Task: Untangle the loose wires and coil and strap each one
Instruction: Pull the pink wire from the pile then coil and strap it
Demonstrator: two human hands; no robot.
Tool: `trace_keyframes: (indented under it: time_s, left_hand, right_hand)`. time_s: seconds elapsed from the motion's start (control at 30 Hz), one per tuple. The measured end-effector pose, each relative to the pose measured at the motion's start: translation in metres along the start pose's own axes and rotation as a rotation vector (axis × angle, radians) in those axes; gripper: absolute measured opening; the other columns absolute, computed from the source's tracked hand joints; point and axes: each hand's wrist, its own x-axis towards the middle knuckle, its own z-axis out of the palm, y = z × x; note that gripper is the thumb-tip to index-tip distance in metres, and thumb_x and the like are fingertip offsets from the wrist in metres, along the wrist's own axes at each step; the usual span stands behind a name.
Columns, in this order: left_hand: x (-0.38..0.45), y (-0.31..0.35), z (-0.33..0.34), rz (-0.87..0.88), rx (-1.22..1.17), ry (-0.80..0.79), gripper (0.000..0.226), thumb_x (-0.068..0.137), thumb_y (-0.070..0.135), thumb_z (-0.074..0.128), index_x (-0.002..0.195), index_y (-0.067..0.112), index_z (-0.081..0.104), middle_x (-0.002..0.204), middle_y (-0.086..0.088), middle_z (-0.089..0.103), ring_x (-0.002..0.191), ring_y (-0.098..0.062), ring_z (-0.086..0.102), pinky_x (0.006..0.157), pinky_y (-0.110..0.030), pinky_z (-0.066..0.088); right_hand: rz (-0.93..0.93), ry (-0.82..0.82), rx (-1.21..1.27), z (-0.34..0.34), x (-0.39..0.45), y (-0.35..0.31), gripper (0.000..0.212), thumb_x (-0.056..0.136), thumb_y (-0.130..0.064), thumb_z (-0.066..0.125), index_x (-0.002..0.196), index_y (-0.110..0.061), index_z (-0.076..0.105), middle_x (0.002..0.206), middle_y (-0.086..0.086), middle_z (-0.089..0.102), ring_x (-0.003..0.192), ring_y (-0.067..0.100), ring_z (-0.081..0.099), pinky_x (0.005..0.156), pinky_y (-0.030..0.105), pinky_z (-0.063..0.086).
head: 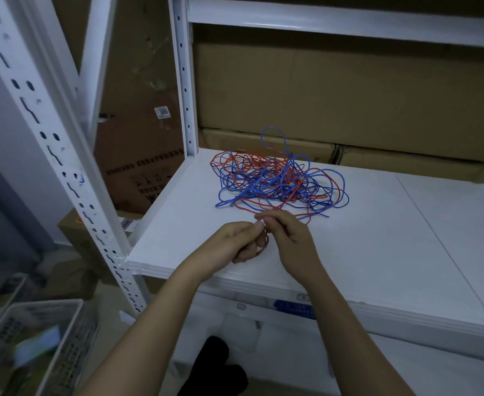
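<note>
A person stands at a white metal shelf (349, 252) with both bare arms reaching over its front edge. The left hand (239, 241) and the right hand (287, 234) are close together, fingertips nearly touching. Both hands have curled fingers, and they pinch a thin orange-red wire (265, 244) between them. A small loop of that wire hangs down just under the fingertips, against the left hand's curled fingers. How many turns the loop has is too small to tell.

Just past the fingers, farther back on the shelf, lies a messy tangled pile of thin blue and orange-red wires (277, 178). The near edge of the pile almost reaches the right hand's knuckles. The orange-red wire seems to run from the fingertips back into that pile. One blue loop (275, 138) sticks up from the back of the pile, well beyond the fingers.

Behind the pile, flat brown cardboard boxes (349, 95) are stacked against the back of the shelf. To the left of the left hand, a white metal post with holes (186, 81) stands at the shelf's corner. Farther left there is another brown cardboard box with black print (140, 172). Down low and to the left, below the left arm, sits a white plastic basket (35, 338) with blurry things inside.
</note>
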Motion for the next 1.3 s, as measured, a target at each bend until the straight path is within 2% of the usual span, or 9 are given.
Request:
trace_keyframes:
  time_s: [0.2, 0.37, 0.53, 0.67, 0.8, 0.93, 1.07, 1.2, 1.3]
  left_hand:
    - [-0.002, 0.000, 0.008, 0.017, -0.168, 0.058, 0.043, 0.090, 0.045, 0.043, 0.063, 0.013, 0.047, 0.044, 0.005, 0.028, 0.047, -0.012, 0.022, 0.052, -0.028, 0.018]
    - [0.002, 0.003, 0.013, 0.007, -0.390, 0.085, 0.054, 0.093, 0.043, 0.035, 0.044, 0.020, 0.042, 0.038, 0.007, 0.028, 0.039, -0.007, 0.022, 0.044, -0.018, 0.025]
    - [-0.001, 0.007, 0.017, 0.007, -0.476, 0.132, 0.064, 0.101, 0.037, 0.026, 0.044, 0.019, 0.047, 0.038, 0.005, 0.028, 0.037, -0.007, 0.023, 0.044, -0.017, 0.030]
    - [-0.001, 0.007, 0.023, -0.006, -0.552, 0.208, 0.055, 0.102, 0.037, 0.028, 0.057, 0.011, 0.047, 0.046, 0.000, 0.039, 0.049, -0.012, 0.040, 0.060, -0.023, 0.041]
    - [-0.001, 0.004, 0.027, 0.062, -0.436, 0.186, 0.056, 0.103, 0.035, 0.027, 0.059, 0.015, 0.056, 0.055, 0.001, 0.046, 0.057, -0.012, 0.047, 0.061, -0.022, 0.043]
    - [-0.005, 0.004, 0.032, 0.100, -0.306, 0.255, 0.044, 0.093, 0.045, 0.041, 0.071, 0.009, 0.050, 0.064, -0.003, 0.052, 0.067, -0.016, 0.049, 0.070, -0.025, 0.042]
    - [-0.011, 0.005, 0.035, 0.134, -0.091, 0.368, 0.034, 0.099, 0.043, 0.040, 0.084, 0.019, 0.060, 0.072, 0.007, 0.062, 0.074, -0.008, 0.055, 0.073, -0.019, 0.045]
    - [-0.022, 0.008, 0.032, 0.107, -0.004, 0.392, 0.031, 0.096, 0.049, 0.037, 0.091, 0.035, 0.064, 0.080, 0.014, 0.064, 0.076, -0.001, 0.056, 0.072, -0.015, 0.045]
    - [-0.031, 0.015, 0.026, 0.123, -0.097, 0.328, 0.032, 0.094, 0.050, 0.046, 0.086, 0.025, 0.065, 0.081, 0.000, 0.061, 0.079, -0.012, 0.052, 0.075, -0.027, 0.042]
  right_hand:
    - [0.042, -0.032, 0.022, -0.004, -0.005, 0.000, 0.024, 0.100, -0.011, 0.044, 0.105, -0.019, 0.066, 0.099, -0.007, 0.062, 0.097, 0.003, 0.055, 0.085, 0.011, 0.040]
    - [0.193, -0.028, 0.189, 0.000, -0.008, -0.002, 0.026, 0.102, -0.024, 0.041, 0.093, -0.032, 0.065, 0.084, -0.002, 0.060, 0.071, 0.004, 0.048, 0.066, 0.016, 0.040]
    - [0.168, -0.012, 0.162, 0.009, -0.016, -0.002, 0.039, 0.104, -0.031, 0.033, 0.093, -0.002, 0.056, 0.069, 0.002, 0.045, 0.060, 0.008, 0.038, 0.061, 0.024, 0.035]
    - [0.231, -0.042, 0.271, 0.019, -0.021, -0.010, 0.038, 0.103, -0.041, 0.027, 0.097, -0.024, 0.061, 0.078, -0.005, 0.054, 0.066, 0.005, 0.044, 0.061, 0.016, 0.041]
    - [0.197, -0.078, 0.196, 0.019, -0.022, -0.005, 0.033, 0.102, -0.040, 0.026, 0.120, -0.030, 0.053, 0.085, -0.026, 0.057, 0.070, -0.011, 0.050, 0.065, 0.006, 0.041]
    - [0.153, -0.070, 0.196, 0.018, -0.017, -0.004, 0.023, 0.105, -0.021, 0.033, 0.114, -0.021, 0.054, 0.076, -0.024, 0.056, 0.066, -0.010, 0.051, 0.063, 0.008, 0.039]
    - [0.110, -0.081, 0.204, 0.018, -0.012, -0.012, 0.029, 0.102, -0.006, 0.036, 0.114, -0.027, 0.052, 0.095, -0.013, 0.059, 0.076, -0.012, 0.053, 0.067, 0.008, 0.040]
    - [0.109, -0.150, 0.299, 0.015, -0.010, -0.022, 0.029, 0.101, -0.002, 0.037, 0.111, -0.025, 0.053, 0.098, -0.003, 0.059, 0.073, -0.011, 0.054, 0.064, 0.007, 0.041]
    - [0.134, -0.169, 0.339, 0.014, -0.012, -0.027, 0.028, 0.102, -0.008, 0.038, 0.107, -0.028, 0.057, 0.081, -0.004, 0.054, 0.067, 0.006, 0.047, 0.057, 0.014, 0.039]
